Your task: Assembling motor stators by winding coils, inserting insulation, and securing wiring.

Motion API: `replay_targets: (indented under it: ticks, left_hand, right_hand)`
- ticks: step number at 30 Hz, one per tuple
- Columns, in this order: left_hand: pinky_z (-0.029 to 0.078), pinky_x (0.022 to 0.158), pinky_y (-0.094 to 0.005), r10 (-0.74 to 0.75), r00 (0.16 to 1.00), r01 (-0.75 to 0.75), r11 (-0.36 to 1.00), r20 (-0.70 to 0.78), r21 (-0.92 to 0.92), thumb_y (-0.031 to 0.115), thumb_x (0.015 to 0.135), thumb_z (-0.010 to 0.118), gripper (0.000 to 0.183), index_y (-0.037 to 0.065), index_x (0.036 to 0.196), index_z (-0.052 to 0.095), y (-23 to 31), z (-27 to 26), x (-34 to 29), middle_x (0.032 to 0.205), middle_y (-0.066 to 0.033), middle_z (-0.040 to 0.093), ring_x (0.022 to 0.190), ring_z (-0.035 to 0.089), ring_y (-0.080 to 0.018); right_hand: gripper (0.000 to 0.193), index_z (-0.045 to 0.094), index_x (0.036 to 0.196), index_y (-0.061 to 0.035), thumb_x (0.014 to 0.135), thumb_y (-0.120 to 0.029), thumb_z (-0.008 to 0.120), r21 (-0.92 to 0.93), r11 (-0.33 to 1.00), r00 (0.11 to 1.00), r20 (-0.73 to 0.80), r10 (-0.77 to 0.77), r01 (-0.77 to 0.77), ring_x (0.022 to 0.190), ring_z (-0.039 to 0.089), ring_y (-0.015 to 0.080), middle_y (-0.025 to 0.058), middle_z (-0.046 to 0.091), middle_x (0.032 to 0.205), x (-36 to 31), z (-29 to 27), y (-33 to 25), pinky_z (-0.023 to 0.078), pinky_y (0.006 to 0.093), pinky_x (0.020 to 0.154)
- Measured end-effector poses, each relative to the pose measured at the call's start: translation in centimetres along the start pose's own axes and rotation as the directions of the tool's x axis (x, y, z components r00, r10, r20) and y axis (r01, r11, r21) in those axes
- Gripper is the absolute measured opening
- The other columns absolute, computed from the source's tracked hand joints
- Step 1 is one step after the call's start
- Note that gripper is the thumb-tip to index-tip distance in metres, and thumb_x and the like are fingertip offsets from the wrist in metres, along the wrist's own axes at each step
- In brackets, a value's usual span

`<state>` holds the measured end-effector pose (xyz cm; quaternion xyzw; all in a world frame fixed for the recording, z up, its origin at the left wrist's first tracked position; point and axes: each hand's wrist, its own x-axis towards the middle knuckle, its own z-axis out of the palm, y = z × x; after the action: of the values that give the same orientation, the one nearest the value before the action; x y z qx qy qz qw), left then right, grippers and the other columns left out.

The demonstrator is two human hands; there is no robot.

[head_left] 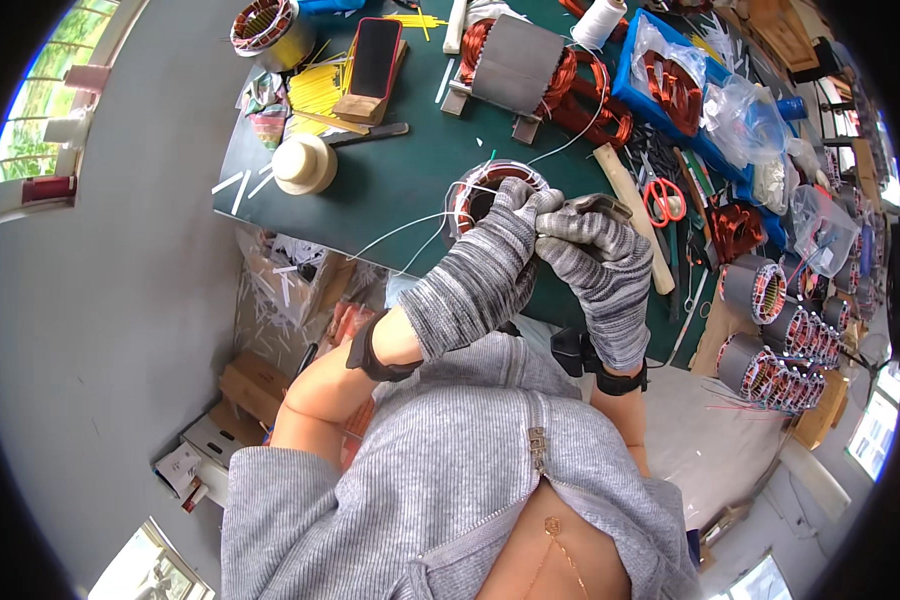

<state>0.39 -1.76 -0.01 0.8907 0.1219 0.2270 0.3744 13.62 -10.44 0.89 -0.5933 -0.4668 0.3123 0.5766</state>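
Observation:
A motor stator (457, 208) with copper windings stands on the green table top right in front of me, partly hidden by my gloves. My left hand (505, 225), in a grey striped knit glove, is closed at the stator's near right rim, where white cord (467, 187) loops over the windings and runs into its fingers. My right hand (605, 245), gloved alike, is closed just right of it; the two sets of fingertips meet. Along the top of the right hand lies a dark flat piece (602, 206) whose kind I cannot make out. What its fingertips pinch is hidden.
A white cord spool (600, 22) stands behind a larger wound stator (518, 65). To the right lie a wooden stick (635, 220), red-handled scissors (664, 200) and a blue crate (630, 90). A phone (375, 58) and a cream round container (304, 164) are at left.

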Motion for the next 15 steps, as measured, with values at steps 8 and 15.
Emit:
replay_targets:
  ticks: [8,15]
  left_hand:
    - [0.039,0.094,-0.0357,-0.004,0.990,-0.008,0.996,0.139,0.088,-0.005,0.076,0.050,0.042,-0.003,0.117,0.046,-2.9,-2.2,0.1,0.111,-0.0181,0.052,0.102,0.052,-0.0325]
    - [0.045,0.066,-0.0199,-0.373,0.927,0.255,0.575,0.029,-0.778,0.005,0.089,0.050,0.033,0.002,0.122,0.048,-2.1,-5.2,0.2,0.093,-0.0054,0.060,0.075,0.055,-0.0064]
  right_hand:
    - [0.015,0.067,0.089,-0.0019,0.076,-0.008,0.069,-0.129,0.985,0.993,0.009,0.117,-0.115,0.077,0.063,0.0133,0.0075,0.066,0.085,1.6,2.0,0.1,0.050,0.0256,0.070]
    - [0.012,0.059,0.097,-0.0055,0.088,-0.012,0.055,0.868,0.450,0.900,-0.010,0.436,-0.208,0.060,0.046,0.0043,0.0002,0.054,0.076,3.7,3.6,2.6,0.040,0.0169,0.055]
